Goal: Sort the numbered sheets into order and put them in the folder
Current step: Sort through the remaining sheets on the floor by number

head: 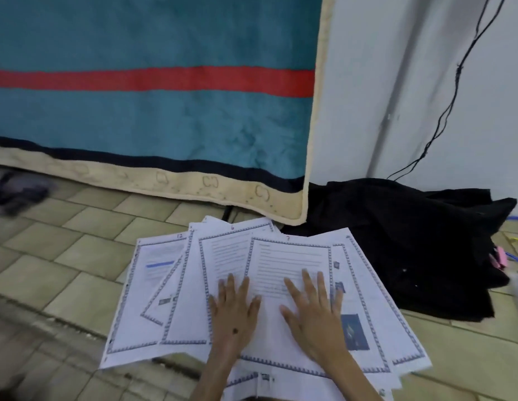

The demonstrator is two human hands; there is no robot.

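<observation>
From the head camera, the numbered sheets [289, 264] are white printed pages with a blue patterned border, fanned in an overlapping pile on the tiled floor [78, 256]; some carry a handwritten number at the top edge and small pictures. At least six sheets show. The left hand [234, 308] and right hand [312, 308] both lie flat with straight fingers, pressing on the top sheets. Behind hangs a teal blanket [153, 111] with one red stripe, beside a black cloth [396, 241], a white wall [425, 82] and a black cable [454, 88].

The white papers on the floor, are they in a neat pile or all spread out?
Spread out. The white bordered sheets fan across the tiled floor at different angles, overlapping, with both hands flat on them.
</observation>
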